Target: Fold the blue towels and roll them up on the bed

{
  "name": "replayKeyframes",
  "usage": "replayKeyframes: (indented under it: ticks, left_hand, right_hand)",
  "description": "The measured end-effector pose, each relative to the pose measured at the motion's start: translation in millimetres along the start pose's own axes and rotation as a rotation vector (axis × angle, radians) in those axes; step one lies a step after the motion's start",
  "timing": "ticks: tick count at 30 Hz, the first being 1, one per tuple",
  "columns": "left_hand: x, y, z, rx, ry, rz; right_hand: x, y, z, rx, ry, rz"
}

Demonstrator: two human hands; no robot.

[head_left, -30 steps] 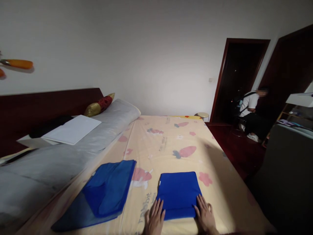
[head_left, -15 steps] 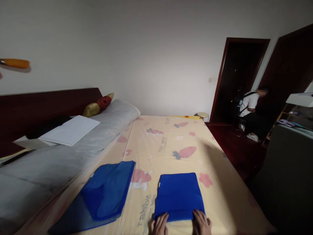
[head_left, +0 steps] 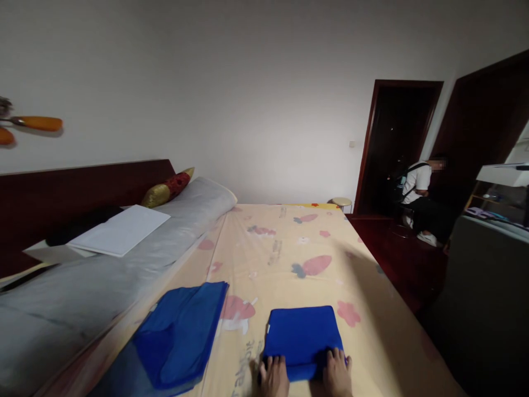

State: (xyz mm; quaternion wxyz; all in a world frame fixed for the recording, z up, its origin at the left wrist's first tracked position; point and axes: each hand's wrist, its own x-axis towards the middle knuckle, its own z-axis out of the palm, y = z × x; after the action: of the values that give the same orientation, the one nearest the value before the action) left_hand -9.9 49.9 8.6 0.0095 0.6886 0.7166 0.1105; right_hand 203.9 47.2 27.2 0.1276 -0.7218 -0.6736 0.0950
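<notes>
A blue folded cloth (head_left: 303,333) lies flat on the bed, with a small white tag on its left edge and a crease running across its near part. My left hand (head_left: 275,377) rests palm down on its near left corner, fingers stretched forward over the crease. At the near right corner lies my right hand (head_left: 338,372), its fingers spread on the fabric; the thumb is hard to see. To the left, apart from both hands, is a second, larger blue cloth (head_left: 190,331), loosely folded and partly see-through.
A cream bedsheet (head_left: 273,286) with carrot prints covers the bed. Along the left lie a grey rolled quilt (head_left: 198,207), a white board (head_left: 122,229) and a red-gold pillow (head_left: 169,187). A stool (head_left: 342,202) stands beyond; a person (head_left: 417,187) sits near the doorway. A dark cabinet (head_left: 487,298) borders the right.
Both hands have shifted from the cloth's near edge further onto its top, fingers now reaching across the crease. The view has tilted up slightly, so everything sits lower.
</notes>
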Motion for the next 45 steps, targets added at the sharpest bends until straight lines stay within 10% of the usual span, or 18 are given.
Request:
replayKeyframes:
  ticks: [5,9,17,27,36,45]
  left_hand:
    - [-3,32,12,-0.094,-0.137,0.212]
    - [-5,11,10,-0.150,-0.126,0.391]
    - [-8,-68,3,0.034,0.142,0.046]
    - [0,32,-6,-0.189,-0.177,0.350]
    - [-7,-44,-39,0.017,0.100,-0.010]
    - [-30,-48,-15,-0.004,0.113,0.168]
  right_hand:
    - [-7,-25,29,0.181,-0.122,-0.193]
    - [-6,-12,33,0.197,-0.087,-0.305]
    - [-9,48,-3,0.022,0.099,-0.043]
    - [-11,-37,0,0.218,-0.201,-0.319]
    - [3,39,-24,0.058,-0.069,-0.057]
    - [-25,49,-20,0.115,0.025,-0.209]
